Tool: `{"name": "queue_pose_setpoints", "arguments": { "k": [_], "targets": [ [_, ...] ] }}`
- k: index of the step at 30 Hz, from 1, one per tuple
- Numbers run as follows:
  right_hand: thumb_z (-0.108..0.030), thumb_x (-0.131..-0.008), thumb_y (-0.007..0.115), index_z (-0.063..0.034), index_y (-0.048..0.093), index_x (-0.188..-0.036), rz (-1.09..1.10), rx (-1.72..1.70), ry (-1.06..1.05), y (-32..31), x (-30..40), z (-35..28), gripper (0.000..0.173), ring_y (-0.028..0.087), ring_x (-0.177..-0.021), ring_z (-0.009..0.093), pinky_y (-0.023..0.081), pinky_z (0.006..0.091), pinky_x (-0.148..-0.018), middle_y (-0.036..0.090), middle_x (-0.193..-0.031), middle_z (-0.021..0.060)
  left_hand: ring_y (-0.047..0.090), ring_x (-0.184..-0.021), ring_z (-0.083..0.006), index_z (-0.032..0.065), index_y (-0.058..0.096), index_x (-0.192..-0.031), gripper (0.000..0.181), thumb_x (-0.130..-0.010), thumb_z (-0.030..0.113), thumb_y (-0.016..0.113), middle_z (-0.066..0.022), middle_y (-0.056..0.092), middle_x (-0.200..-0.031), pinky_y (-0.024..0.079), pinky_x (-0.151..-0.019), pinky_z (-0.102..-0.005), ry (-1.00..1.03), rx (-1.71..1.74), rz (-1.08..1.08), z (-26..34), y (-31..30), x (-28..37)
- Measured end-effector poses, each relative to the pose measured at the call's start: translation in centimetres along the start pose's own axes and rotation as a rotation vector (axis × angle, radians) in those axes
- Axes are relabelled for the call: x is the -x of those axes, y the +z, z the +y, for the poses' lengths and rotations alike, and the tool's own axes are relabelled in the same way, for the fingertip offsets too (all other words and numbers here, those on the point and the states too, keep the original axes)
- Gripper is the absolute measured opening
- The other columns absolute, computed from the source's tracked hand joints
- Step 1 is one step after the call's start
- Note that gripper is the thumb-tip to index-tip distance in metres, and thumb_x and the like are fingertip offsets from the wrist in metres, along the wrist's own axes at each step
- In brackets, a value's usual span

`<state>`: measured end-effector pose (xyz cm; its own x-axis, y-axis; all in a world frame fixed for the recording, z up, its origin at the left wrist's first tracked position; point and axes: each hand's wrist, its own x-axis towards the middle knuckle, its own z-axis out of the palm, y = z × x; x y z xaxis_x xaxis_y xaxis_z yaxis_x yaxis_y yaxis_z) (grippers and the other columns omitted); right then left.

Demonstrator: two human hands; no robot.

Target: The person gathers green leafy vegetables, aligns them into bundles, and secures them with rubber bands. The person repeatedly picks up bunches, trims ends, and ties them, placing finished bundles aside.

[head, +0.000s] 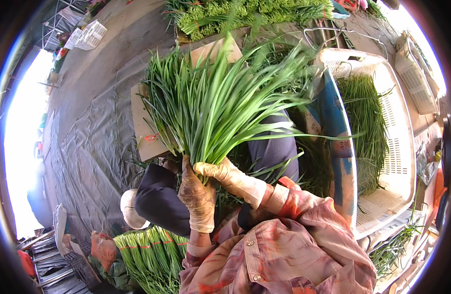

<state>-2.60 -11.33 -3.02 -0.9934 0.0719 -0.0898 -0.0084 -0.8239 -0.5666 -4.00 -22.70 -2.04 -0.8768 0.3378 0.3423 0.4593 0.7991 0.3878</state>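
Observation:
My left hand (197, 200), in a stained glove, is closed around the lower stalks of a bunch of garlic chives (214, 121). The gloved right hand (229, 176) grips the same stalks from the right, its thumb near the left hand's fingers. Long green leaves fan upward and to the right, some blurred. Darker chives (166, 95) lie behind the bunch, over a tan board (146, 117); whether they are part of the held bunch I cannot tell. A red tie (151, 137) rests on the board.
To the right stands a white plastic crate (398, 161) with loose chives (361, 136) in it, beside a blue-and-tan sheet (337, 143). Banded bundles (151, 253) sit at lower left. More bundled greens (247, 14) are stacked ahead. A dark tarp (96, 154) covers the left floor.

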Motion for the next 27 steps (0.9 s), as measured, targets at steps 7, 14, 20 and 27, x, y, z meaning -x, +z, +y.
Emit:
{"name": "queue_pose_setpoints", "arguments": {
  "k": [7,14,20,27],
  "targets": [
    [-0.017,-0.082,0.074,-0.0022,0.057,-0.124,0.074,0.053,0.002,-2.2,1.8,-0.9,0.048,0.06,-0.101,0.017,0.048,0.0322,-0.09,0.064,-0.113,0.0068,0.059,-0.114,-0.031,0.0056,0.007,-0.152,0.111,-0.07,0.013,0.082,-0.0194,0.054,-0.13,0.049,-0.091,-0.0368,-0.193,0.389,-0.272,2.3,-0.7,1.3],
    [-0.019,-0.082,0.078,-0.0048,0.058,-0.12,-0.13,0.308,0.133,-5.7,3.7,-1.0,0.046,0.061,-0.097,0.014,0.051,0.0308,-0.084,0.066,-0.106,0.0027,0.06,-0.107,-0.0206,0.0101,0.038,-0.14,0.09,-0.064,-0.003,0.085,-0.0111,0.06,-0.121,0.052,-0.091,-0.0345,-0.613,1.363,-0.746,-2.6,-0.3,0.7],
    [-0.02,-0.079,0.081,-0.005,0.061,-0.115,-0.363,0.465,0.083,-7.9,3.1,-0.8,0.044,0.062,-0.095,0.015,0.052,0.0332,-0.082,0.067,-0.105,0.0051,0.065,-0.097,-0.0176,0.0068,0.052,-0.124,0.071,-0.063,-0.008,0.084,-0.0064,0.066,-0.112,0.056,-0.082,-0.0314,-0.739,1.272,-0.763,-1.6,0.0,1.8],
    [-0.017,-0.082,0.077,-0.0048,0.06,-0.122,-0.359,0.201,0.228,-6.2,4.3,-2.1,0.045,0.057,-0.106,0.016,0.048,0.0339,-0.091,0.065,-0.112,0.0048,0.065,-0.096,-0.0167,0.0051,0.056,-0.118,0.052,-0.07,-0.004,0.077,-0.0049,0.067,-0.109,0.054,-0.082,-0.03,-0.468,0.916,-0.656,-0.2,-3.4,1.7]
  ]
}}
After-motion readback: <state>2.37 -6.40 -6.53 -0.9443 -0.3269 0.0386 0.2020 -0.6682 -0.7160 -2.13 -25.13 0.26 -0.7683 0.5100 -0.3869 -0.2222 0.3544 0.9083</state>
